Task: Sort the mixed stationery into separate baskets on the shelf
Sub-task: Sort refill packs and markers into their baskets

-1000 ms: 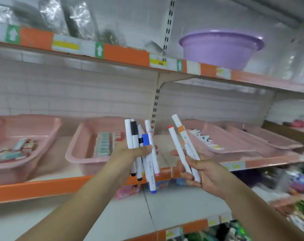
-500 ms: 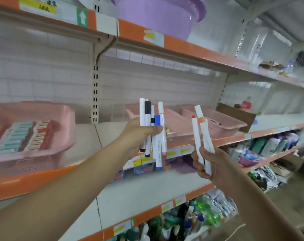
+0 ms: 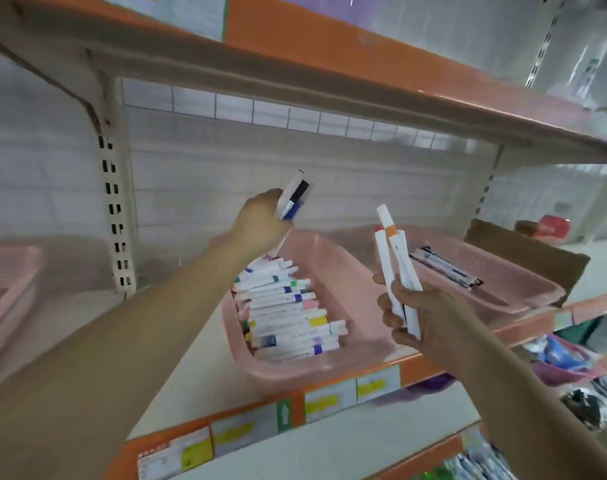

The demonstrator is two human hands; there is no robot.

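My left hand (image 3: pixel 260 221) reaches over the far end of a pink basket (image 3: pixel 333 365) and grips a bundle of white markers (image 3: pixel 294 199) with black and blue caps, blurred by motion. The basket holds a stack of white markers with coloured bands (image 3: pixel 284 310). My right hand (image 3: pixel 420 315) is held in front of the shelf edge, to the right of that basket, and grips three white markers (image 3: pixel 397 268), one with an orange band and one with a red tip, pointing up.
A second pink basket (image 3: pixel 503 289) to the right holds a few packaged pens (image 3: pixel 446 268). A brown cardboard box (image 3: pixel 524 251) stands behind it. Another pink basket (image 3: pixel 7 282) sits at the far left. An orange-edged shelf (image 3: pixel 330 53) hangs overhead; lower shelves hold packaged goods.
The view swung right and closer to the shelf. My left hand went up and forward with its markers to above the marker basket. My right hand kept its markers and stayed beside the basket.
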